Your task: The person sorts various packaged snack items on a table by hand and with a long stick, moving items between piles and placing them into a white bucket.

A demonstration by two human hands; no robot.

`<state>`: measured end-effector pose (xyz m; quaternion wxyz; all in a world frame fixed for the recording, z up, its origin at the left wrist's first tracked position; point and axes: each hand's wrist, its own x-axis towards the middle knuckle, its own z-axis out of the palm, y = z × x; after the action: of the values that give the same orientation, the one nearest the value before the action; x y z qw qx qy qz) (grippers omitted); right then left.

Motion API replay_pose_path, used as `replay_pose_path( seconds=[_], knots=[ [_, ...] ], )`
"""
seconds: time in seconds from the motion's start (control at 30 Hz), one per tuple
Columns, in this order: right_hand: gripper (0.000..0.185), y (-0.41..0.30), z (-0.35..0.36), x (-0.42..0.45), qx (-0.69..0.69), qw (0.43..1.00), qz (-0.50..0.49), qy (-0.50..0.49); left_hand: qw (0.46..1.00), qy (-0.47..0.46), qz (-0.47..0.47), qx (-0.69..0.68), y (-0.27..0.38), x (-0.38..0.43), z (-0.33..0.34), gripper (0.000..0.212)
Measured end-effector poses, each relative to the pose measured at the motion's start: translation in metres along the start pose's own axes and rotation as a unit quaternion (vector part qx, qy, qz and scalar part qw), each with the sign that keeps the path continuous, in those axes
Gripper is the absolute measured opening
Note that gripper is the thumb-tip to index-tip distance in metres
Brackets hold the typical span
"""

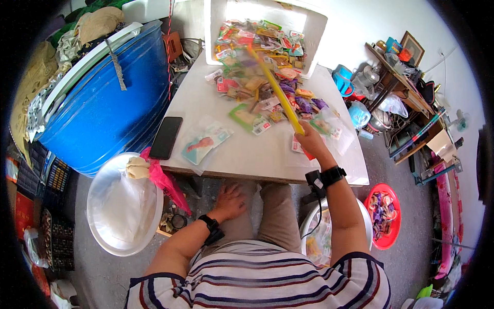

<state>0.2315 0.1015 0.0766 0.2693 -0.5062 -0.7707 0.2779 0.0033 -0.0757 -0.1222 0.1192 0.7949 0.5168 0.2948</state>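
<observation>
My right hand (312, 141) is closed around the near end of a long yellow stick (278, 90). The stick's orange far end, slightly blurred, reaches over small packaged snacks (247, 83) at the mouth of a white foam box (314, 50). These packets spill from the box onto the white table (231, 162). Beneath my right hand lies a packet with red print (297, 146). Holding nothing, my left hand (230, 202) rests on my left leg below the table edge, fingers slightly apart. A teal and white packet (206, 143) lies apart from the pile.
A black phone (166, 138) lies by the table's left edge, near a pink plastic bag (166, 179). Left stand a blue barrel (112, 104) and a white basin (94, 228) holding clear plastic. At right are a white tub (366, 216) and red basin (397, 228) with packets.
</observation>
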Motion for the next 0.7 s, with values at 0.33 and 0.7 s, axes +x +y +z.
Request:
replay_pose_path(
  seconds=[0.33, 0.7],
  knots=[
    [0.043, -0.014, -0.009, -0.117, -0.108, 0.991, 0.010, -0.082, 1.000, -0.016, -0.006, 0.008, 0.004, -0.003, -0.008, 0.030],
    [0.043, -0.009, -0.023, -0.145, 0.081, 0.995, 0.054, -0.016, 0.998, -0.020, -0.032, -0.043, 0.005, -0.005, -0.006, 0.029]
  ],
)
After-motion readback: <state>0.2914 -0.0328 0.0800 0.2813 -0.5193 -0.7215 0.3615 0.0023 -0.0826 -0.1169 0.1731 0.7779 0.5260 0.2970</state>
